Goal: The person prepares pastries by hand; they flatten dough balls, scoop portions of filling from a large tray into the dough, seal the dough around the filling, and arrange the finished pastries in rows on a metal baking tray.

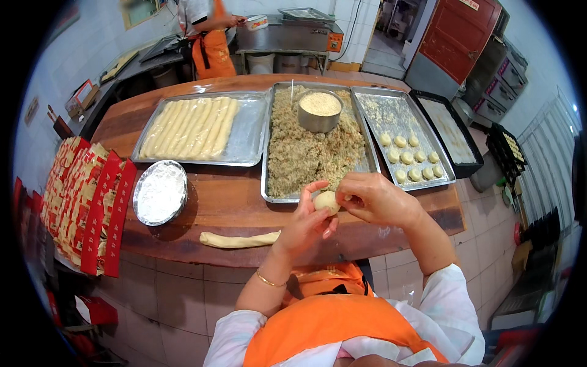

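My left hand (306,221) cups a round, pale dough ball (326,202), with its fingers around the ball's left and lower side. From the right, my right hand (376,197) is closed, fingertips pinched at the ball's edge; a pale bit of dough shows there. Both hands are just over the near edge of a tray of crumbly brown filling (299,147). In that filling stands a metal bowl (320,116) of pale crumbs. A strip of dough (239,240) lies on the table left of my left wrist. Shaped dough pieces (408,158) sit in rows on the right tray (441,165).
The wooden table (214,202) also bears a tray of dough rolls (189,128), a bowl of white flour (160,192) and a black pan (449,131). Red packaging (85,208) is stacked at the left. Another person in an orange apron (211,55) stands beyond the table.
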`<act>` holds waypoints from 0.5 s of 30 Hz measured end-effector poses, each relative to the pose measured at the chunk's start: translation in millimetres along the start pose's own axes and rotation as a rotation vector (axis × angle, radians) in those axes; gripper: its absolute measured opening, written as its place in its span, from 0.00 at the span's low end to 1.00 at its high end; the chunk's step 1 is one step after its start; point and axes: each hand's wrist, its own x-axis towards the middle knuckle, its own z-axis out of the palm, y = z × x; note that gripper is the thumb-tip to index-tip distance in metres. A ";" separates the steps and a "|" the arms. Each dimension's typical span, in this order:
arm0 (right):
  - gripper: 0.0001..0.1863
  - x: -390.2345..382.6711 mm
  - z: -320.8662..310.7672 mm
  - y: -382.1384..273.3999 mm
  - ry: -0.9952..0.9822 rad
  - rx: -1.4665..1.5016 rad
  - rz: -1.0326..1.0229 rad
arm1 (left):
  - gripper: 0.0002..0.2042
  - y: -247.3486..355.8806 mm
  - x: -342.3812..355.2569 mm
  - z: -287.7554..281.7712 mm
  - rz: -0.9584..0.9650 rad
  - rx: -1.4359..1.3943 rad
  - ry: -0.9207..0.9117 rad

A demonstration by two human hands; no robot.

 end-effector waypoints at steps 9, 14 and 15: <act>0.08 -16.6 7.6 6.6 -0.068 -0.231 -0.171 | 0.24 -3.1 -3.5 -7.4 -0.071 0.233 -0.139; 0.08 -35.6 36.0 24.4 0.357 0.248 -0.093 | 0.23 -17.8 -18.1 -7.4 -0.114 0.335 -0.004; 0.08 -42.4 46.2 32.3 0.393 0.273 0.010 | 0.22 -25.6 -20.2 -8.9 -0.078 0.401 0.021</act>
